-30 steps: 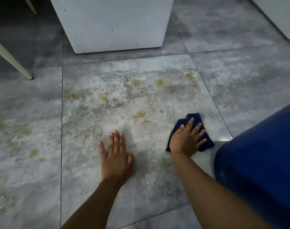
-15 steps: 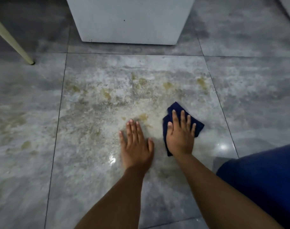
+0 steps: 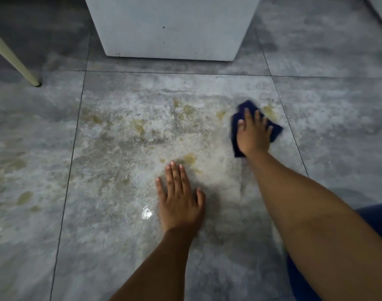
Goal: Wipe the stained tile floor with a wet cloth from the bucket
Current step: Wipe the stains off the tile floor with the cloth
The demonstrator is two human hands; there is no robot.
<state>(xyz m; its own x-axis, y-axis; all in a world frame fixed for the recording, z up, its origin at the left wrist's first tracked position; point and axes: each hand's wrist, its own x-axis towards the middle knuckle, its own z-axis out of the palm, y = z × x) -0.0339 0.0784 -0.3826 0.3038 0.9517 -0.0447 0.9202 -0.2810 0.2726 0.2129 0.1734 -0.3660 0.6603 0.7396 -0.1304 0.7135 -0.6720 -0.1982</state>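
Hands seen from above work on a grey mottled tile floor (image 3: 120,246). The right hand (image 3: 253,134) lies flat with fingers spread on a crumpled dark blue cloth (image 3: 234,140), pressing it to the floor at the far right of the tile, right among the yellow-brown stains (image 3: 138,126); the spread palm likely keeps the cloth from bunching under pressure. That arm reaches forward, nearly straight. The left hand (image 3: 179,200) grasps nothing: it rests palm down, fingers straight and together, on the wet-looking tile nearer the body, probably as a prop for the person's weight. Most stains lie unwiped to the left. A white box-shaped cabinet (image 3: 170,25) and a cream furniture leg (image 3: 14,59) stand beyond. A blue rounded shape (image 3: 379,218) at lower right may be the bucket; it cannot be told.
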